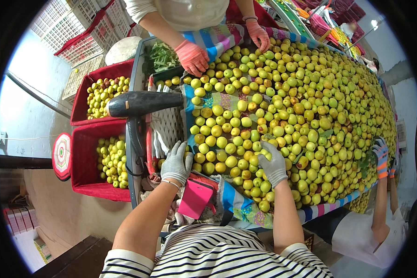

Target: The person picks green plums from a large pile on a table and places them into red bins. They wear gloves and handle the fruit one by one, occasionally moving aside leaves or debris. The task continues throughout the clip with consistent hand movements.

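Observation:
Grey knit gloves cover both of my hands. My left hand (pixel 177 163) is at the left edge of the fruit heap, fingers curved downward, with a yellow-green jujube showing between its thumb and forefinger. Farther right, my right hand (pixel 273 163) is over the heap, its fingers bent round a jujube (pixel 264 152). Beneath and around it, a broad pile of green, yellow and brown-blotched jujubes (pixel 310 120) covers a table spread with patterned cloth (pixel 238 197). Just in front of my left wrist lies a pink phone case (pixel 195 199).
A black hair dryer (pixel 146 103) lies across the table's left end, above a pale woven basket (pixel 167 127). Two red-lined crates (pixel 85 160) hold jujubes on the left. Across stands a person in coral gloves (pixel 193 57); another's striped glove (pixel 381 157) reaches in at right.

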A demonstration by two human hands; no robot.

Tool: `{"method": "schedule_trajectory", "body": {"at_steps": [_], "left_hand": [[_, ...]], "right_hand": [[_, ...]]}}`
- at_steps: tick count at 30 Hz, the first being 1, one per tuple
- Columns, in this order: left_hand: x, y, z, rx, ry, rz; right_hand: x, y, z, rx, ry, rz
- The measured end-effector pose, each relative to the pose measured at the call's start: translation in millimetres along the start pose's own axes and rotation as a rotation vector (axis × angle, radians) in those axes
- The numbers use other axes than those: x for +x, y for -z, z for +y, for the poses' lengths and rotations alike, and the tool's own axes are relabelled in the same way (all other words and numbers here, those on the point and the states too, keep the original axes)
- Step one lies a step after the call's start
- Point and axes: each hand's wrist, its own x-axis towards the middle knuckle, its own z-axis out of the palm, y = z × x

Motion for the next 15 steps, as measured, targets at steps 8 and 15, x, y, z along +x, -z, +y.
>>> {"method": "schedule_trajectory", "body": {"at_steps": [8, 15], "left_hand": [[1, 2, 2, 0.015, -0.012, 0.041], [1, 2, 4, 0.027, -0.01, 0.015]], "right_hand": [[86, -11, -23, -0.033, -0.077, -0.138], [103, 18, -21, 0.621, -0.075, 0.126]]}}
